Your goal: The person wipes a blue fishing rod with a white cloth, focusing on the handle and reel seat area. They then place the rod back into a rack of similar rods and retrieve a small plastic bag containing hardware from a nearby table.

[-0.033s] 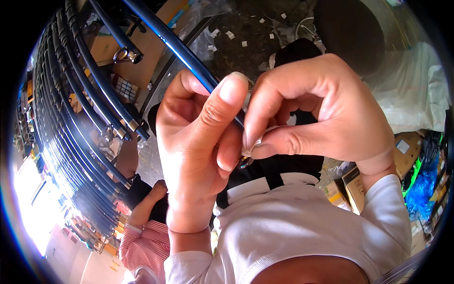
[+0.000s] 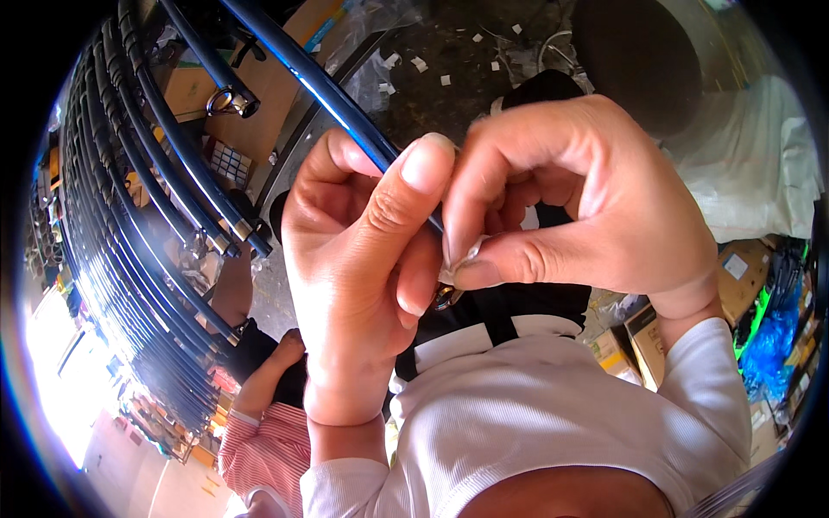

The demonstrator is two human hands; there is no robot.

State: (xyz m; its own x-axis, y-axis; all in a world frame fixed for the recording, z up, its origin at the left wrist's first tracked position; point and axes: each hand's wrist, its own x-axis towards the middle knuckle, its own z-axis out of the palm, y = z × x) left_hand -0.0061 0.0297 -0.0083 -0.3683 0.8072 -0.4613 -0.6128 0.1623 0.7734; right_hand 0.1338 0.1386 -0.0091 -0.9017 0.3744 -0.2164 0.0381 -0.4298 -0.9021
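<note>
A glossy dark blue fishing rod section (image 2: 332,95) slants down from the upper left into my left hand (image 2: 367,250). My left thumb and curled fingers are closed around it near its lower end. At that end my right hand (image 2: 579,207) pinches a small crumpled clear-whitish scrap, like film or tape (image 2: 471,252), between thumb and forefinger, right against the rod. A small shiny metal ring (image 2: 445,298), apparently a line guide, peeks out just below the fingertips. My fingers cover the rod's tip, so how the scrap meets it is hidden.
Many dark rods (image 2: 164,190) hang in a row at the left, one with a ring guide (image 2: 226,101). A person in a striped shirt (image 2: 268,449) is at lower left. Cardboard boxes (image 2: 643,341) and a blue plastic bag (image 2: 768,354) lie right; a round dark seat (image 2: 635,65) stands beyond.
My right fingertips have shifted very slightly, and a bit more of the clear scrap shows between them. The rod has tilted a little; my left hand has hardly moved.
</note>
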